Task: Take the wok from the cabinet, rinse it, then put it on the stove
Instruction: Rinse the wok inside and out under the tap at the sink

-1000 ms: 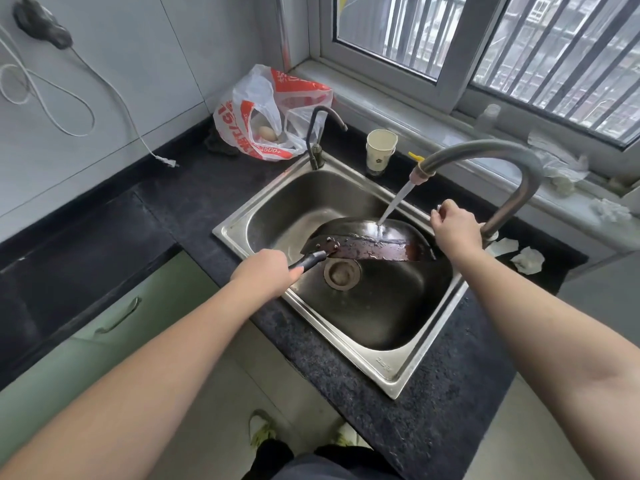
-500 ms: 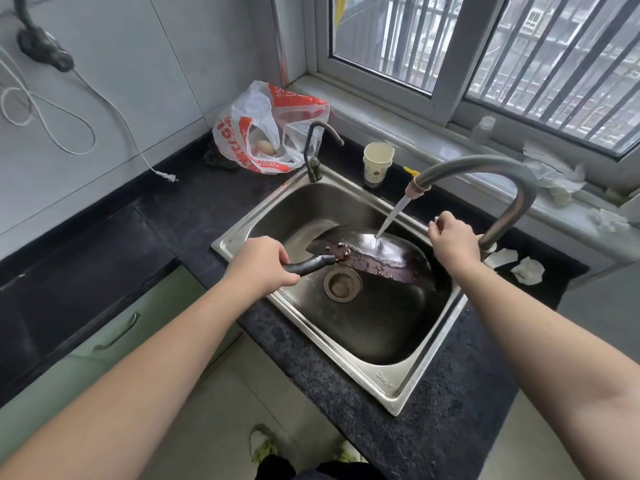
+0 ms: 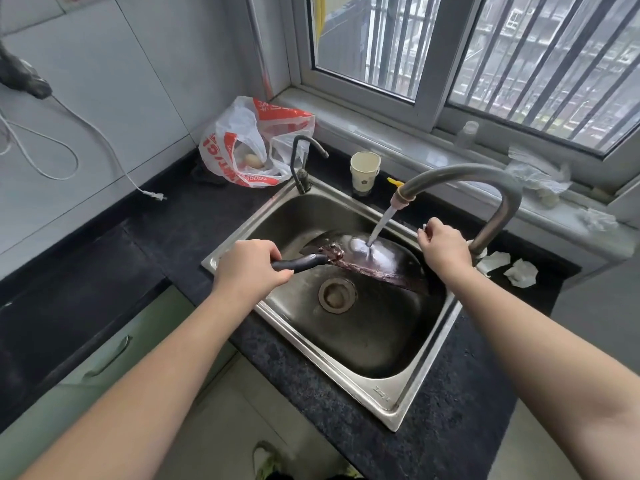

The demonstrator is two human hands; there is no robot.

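Wok (image 3: 372,259) tilted inside steel sink (image 3: 381,398), bowl facing the window, rim edge toward camera, w/ water from the tall curved faucet (image 3: 485,181) striking its inner surface in a white splash. Left hand (image 3: 249,268) grips the wok's dark handle (image 3: 301,262), fingers curled round it, over the sink's left rim. Right hand (image 3: 443,244) is at the faucet base by the sink's far-right rim, fingers curled and pinching a small metal part; exactly what part, can't tell. Drain (image 3: 336,294) sits below the wok's edge. On black counter (image 3: 450,427) behind sink: paper cup (image 3: 364,172), small dark second tap (image 3: 303,164), red-and-white plastic bag (image 3: 256,143) in the corner. Crumpled tissues (image 3: 519,273) lie to the faucet's right. White cord w/ plug (image 3: 152,195) hangs down the tiled wall at left.
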